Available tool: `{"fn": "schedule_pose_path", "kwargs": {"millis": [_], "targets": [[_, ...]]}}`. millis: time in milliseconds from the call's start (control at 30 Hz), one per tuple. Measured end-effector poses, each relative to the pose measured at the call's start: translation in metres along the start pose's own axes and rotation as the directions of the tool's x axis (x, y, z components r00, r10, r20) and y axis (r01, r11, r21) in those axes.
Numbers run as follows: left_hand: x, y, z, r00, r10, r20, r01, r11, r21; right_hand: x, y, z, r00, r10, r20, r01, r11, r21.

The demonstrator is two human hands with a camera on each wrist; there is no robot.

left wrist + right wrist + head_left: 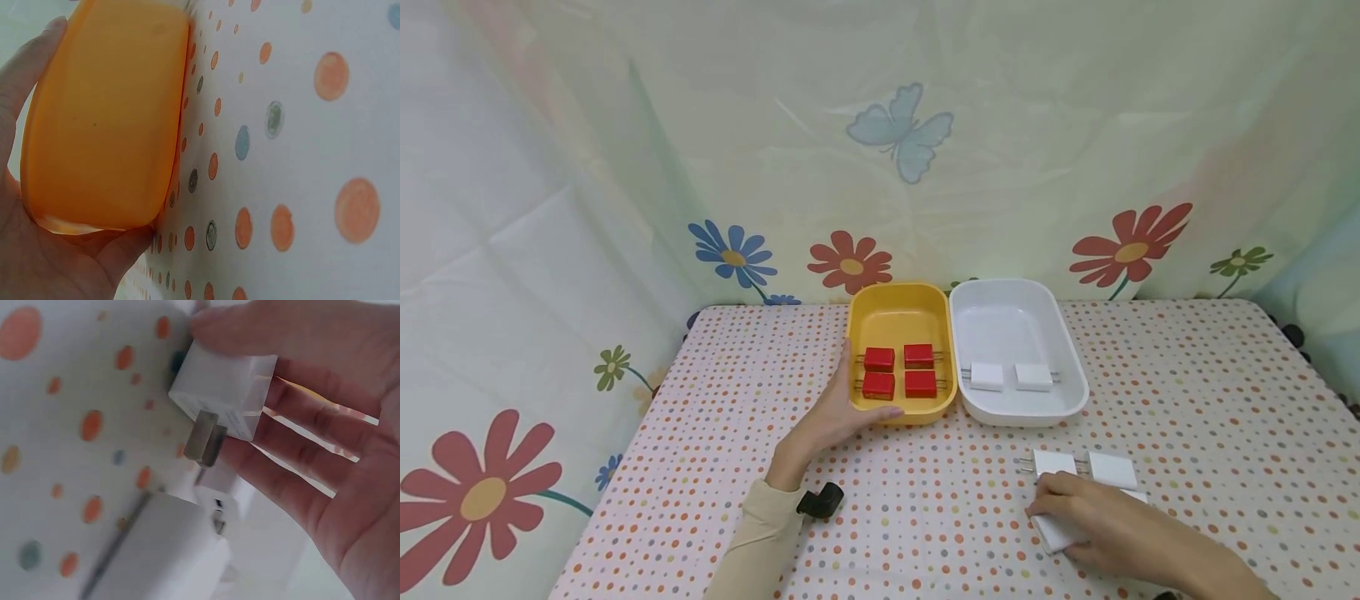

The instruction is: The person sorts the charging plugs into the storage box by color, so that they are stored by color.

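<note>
Four red plugs (879,360) sit in the yellow tray (901,325) and two white plugs (1033,377) in the white tray (1007,325), mid-frame, so the sorting looks partly done. The left hand (833,408), spread wide, holds the yellow tray's corner; the right hand (1093,521) pinches one white plug (219,384), lower right. More white plugs by it on the desk (925,508) seem left to do.

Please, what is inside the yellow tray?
The yellow tray holds four red plugs in two rows of two, toward its near end. Its floor shows bare behind them; directly under the plugs it is covered and cannot be seen.
</note>
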State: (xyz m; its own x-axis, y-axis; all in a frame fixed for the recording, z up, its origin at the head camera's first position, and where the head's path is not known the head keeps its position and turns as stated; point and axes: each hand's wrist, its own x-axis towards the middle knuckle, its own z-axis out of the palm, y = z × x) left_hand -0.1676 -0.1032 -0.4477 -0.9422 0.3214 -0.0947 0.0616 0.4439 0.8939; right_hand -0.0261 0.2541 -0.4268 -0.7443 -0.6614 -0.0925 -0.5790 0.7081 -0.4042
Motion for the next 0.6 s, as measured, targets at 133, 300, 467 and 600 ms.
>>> {"fn": "schedule_pose_path", "kwargs": {"millis": [133,300,467,600], "targets": [[0.000,0.000,-0.001,1.000,0.003,0.001,-0.003,1.000,0.000,0.004,-0.001,-0.018,0.997,0.058,0.049,-0.060,0.997,0.040],[0.000,0.001,-0.002,1.000,0.008,-0.004,-0.008,1.000,-0.004,0.014,0.002,-0.059,0.998,0.062,-0.020,-0.062,0.997,0.044],[0.000,0.000,-0.002,1.000,0.017,-0.002,-0.017,1.000,-0.025,0.035,0.015,-0.102,0.982,0.075,-0.173,-0.077,0.997,0.000],[0.000,-0.001,0.001,1.000,0.017,0.003,-0.017,0.999,-0.044,0.058,0.036,-0.117,0.950,0.091,-0.299,-0.097,0.995,-0.007]]}}
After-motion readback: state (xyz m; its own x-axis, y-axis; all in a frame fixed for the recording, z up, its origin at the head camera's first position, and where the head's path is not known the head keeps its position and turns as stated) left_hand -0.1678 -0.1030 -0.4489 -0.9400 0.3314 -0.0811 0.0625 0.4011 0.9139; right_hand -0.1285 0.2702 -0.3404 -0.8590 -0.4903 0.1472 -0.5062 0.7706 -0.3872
